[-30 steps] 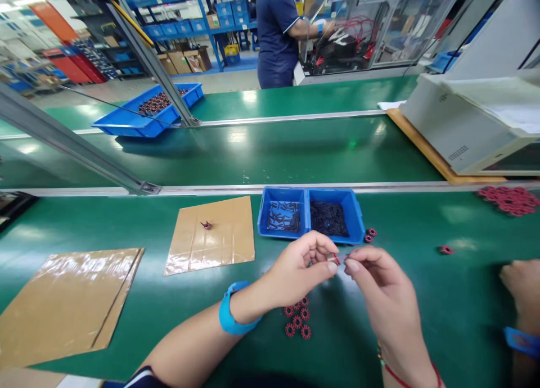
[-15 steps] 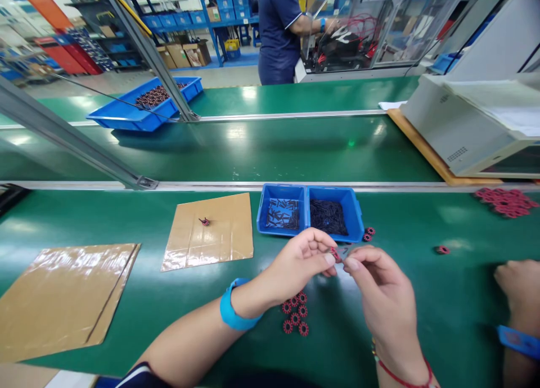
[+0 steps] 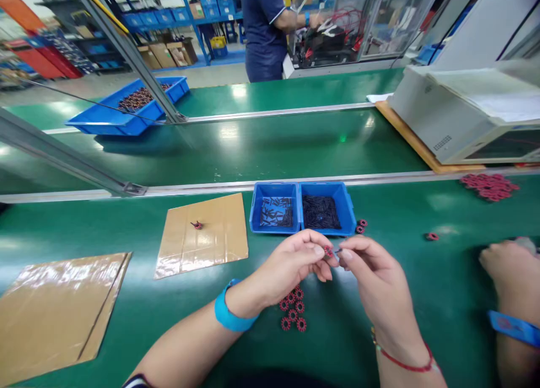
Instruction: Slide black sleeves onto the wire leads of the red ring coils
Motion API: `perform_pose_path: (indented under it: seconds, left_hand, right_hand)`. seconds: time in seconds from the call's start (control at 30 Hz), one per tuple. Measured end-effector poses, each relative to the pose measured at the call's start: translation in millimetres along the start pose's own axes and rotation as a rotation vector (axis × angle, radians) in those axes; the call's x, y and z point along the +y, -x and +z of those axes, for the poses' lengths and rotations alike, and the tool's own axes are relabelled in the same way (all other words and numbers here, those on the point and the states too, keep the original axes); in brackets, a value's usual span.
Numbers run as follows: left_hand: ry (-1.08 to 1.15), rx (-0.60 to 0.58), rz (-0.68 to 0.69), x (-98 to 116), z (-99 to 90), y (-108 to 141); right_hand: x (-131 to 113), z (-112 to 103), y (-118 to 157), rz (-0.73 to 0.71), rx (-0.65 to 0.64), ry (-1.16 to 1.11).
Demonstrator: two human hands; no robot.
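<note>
My left hand [image 3: 293,264] pinches a small red-and-black wound ring coil [image 3: 328,252] between thumb and fingers. Close beside it, my right hand [image 3: 379,284] grips a thin dark sleeve [image 3: 338,251] at its fingertips; whether it touches the coil I cannot tell. Just beyond the hands stand two joined blue bins, the left bin [image 3: 255,208] with scattered short black sleeves and the right bin [image 3: 350,208] with a dense heap of black ones. Several ring coils [image 3: 292,315] lie below my left wrist. One coil with dark ends [image 3: 197,225] rests on a cardboard sheet [image 3: 219,242].
A larger cardboard sheet [image 3: 54,309] lies at left. Another person's hand [image 3: 508,273] rests at the right edge, near a single coil [image 3: 432,237] and a coil pile [image 3: 489,186]. Beyond are a blue tray [image 3: 105,118], a grey machine [image 3: 459,118] and a standing person [image 3: 264,34].
My hands have drawn closer together, bringing the dark sleeve up to the coil. The view has shifted slightly, so the bench appears farther left.
</note>
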State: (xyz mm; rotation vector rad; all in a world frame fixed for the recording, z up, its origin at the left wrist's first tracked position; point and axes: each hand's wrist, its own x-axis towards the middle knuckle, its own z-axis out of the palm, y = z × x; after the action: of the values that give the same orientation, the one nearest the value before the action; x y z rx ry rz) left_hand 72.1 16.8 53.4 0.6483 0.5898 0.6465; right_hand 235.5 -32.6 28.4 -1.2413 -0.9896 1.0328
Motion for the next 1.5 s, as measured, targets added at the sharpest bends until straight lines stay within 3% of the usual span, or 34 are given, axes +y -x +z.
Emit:
perform_pose_path:
  seconds: [0.23,0.5,0.73,0.93,1.13,1.23,1.3,1.37,1.5]
  left_hand:
    - [-0.014,-0.014,-0.030,1.1,0.6,0.1]
    - [-0.007,-0.039,-0.040,-1.1,1.2,0.7]
    - [0.040,-0.094,-0.065,-1.6,-0.5,1.9]
    - [0.043,-0.086,-0.063,-0.9,2.4,2.6]
    - [0.099,-0.035,-0.006,-2.2,3.7,2.6]
    - [0.112,-0.009,0.013,-3.9,3.3,2.6]
    - [0.123,0.002,0.007,-5.2,2.8,2.6]
    - [0.132,-0.012,-0.013,-6.3,2.4,2.8]
    - [0.116,-0.059,-0.051,-7.5,2.9,3.8]
  right_hand:
    - [-2.4,-4.2,-1.1,-0.106,-0.179,0.041]
    - [-3.1,-7.6,-0.6,-0.173,-0.180,0.062]
    - [-4.1,-6.2,-1.0,-0.116,-0.254,-0.178]
    - [-1.8,-6.1,-2.1,-0.160,-0.164,-0.112]
    - [-1.2,-2.0,3.7,-0.555,0.080,0.395]
    - [0.3,0.2,4.4,-0.686,0.277,0.445]
    - [1.7,1.1,3.1,-0.662,0.412,0.331]
    - [3.4,1.3,1.2,-0.527,0.413,0.212]
    - [4.8,-0.3,-0.6,-0.185,0.098,0.075]
